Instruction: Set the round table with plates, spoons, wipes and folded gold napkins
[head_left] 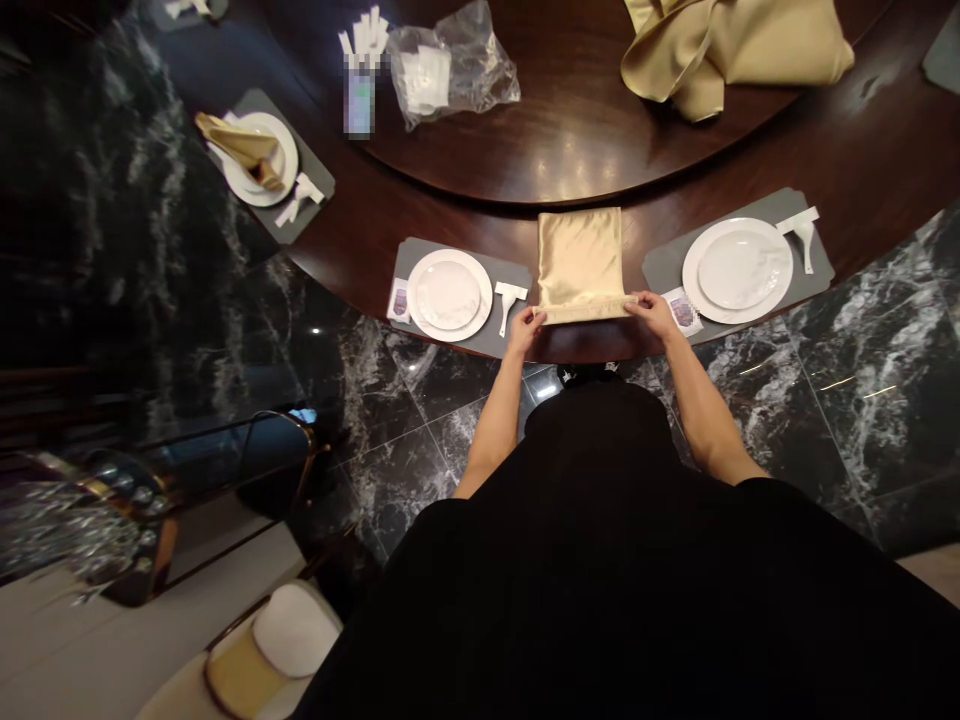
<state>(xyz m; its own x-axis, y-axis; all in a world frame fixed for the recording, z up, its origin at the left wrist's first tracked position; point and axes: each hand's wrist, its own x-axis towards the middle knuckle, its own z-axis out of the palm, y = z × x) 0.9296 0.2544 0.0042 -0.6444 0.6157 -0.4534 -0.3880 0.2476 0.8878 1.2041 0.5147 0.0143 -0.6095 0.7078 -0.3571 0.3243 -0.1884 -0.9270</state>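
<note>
A gold satin napkin (580, 255) lies on the dark wooden table between two place settings, its near edge folded into a narrow band. My left hand (526, 328) pinches the left end of that band. At the band's right end, my right hand (651, 312) grips the cloth between thumb and fingers. Left of the napkin, a white plate stack (450, 295) rests on a grey placemat (480, 252), with a white spoon rest (510, 300) beside it. To the right sits another white plate stack (739, 268), near my right hand.
A raised turntable (540, 160) carries a heap of gold napkins (750, 50), a clear plastic bag (480, 70) and a holder of white sticks (360, 95). A folded napkin (247, 150) stands on a plate at far left. Chairs (255, 650) stand behind, lower left.
</note>
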